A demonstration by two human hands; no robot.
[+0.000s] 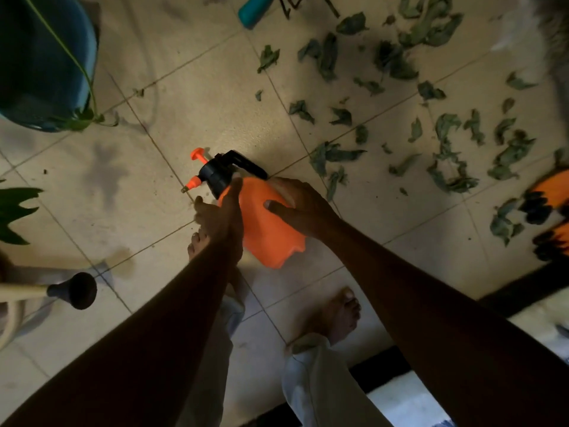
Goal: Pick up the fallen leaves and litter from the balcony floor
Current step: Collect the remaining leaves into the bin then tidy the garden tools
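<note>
Evidently the sprayer (264, 223) is being lifted out of the way, since it is no litter and stands between the person and the mess. It hangs tilted above the floor (215, 97), nozzle pointing left and base toward the person. The right hand (300, 208) grips its right shoulder, thumb laid across the orange plastic and fingers wrapped over the far side. The left hand (218, 214) lies against its left side with the thumb up toward the black cap, probably to steady the weight; whether those fingers curl under it I cannot tell.

No leaves (326, 57) are picked up yet. They lie strewn, limp and dull green, over the far right part of the floor, well apart from both hands.

Underfoot are pale square tiles with dark joints, dusty and stained. A blue pot (43, 57) stands at the far left corner. Bare feet (341, 312) stand near the dark threshold along the near right edge. Light is dim.
</note>
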